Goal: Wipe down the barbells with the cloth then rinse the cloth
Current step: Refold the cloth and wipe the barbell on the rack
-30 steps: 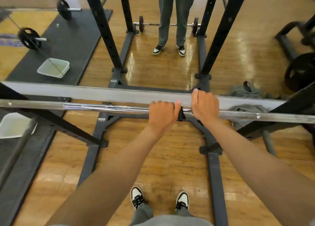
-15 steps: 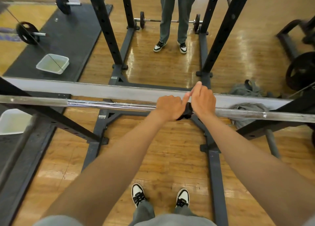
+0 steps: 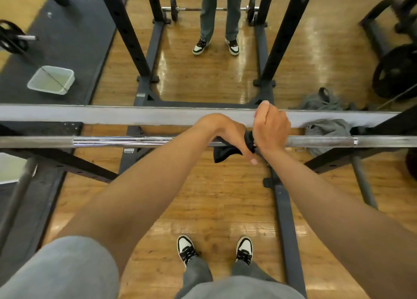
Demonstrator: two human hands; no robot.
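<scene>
Wiping step underway: left hand [image 3: 222, 128] and right hand [image 3: 272, 127] both curled round dark cloth [image 3: 228, 151] wrapped on racked barbell [image 3: 135, 141], mid-bar. Next, probably slide along shaft; rinsing later

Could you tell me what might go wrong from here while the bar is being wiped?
The dark cloth hangs loose below the barbell, pinched between the left hand and right hand; it could slip out and drop. Both hands crowd one spot, so the bar's long left stretch may go unwiped.
</scene>
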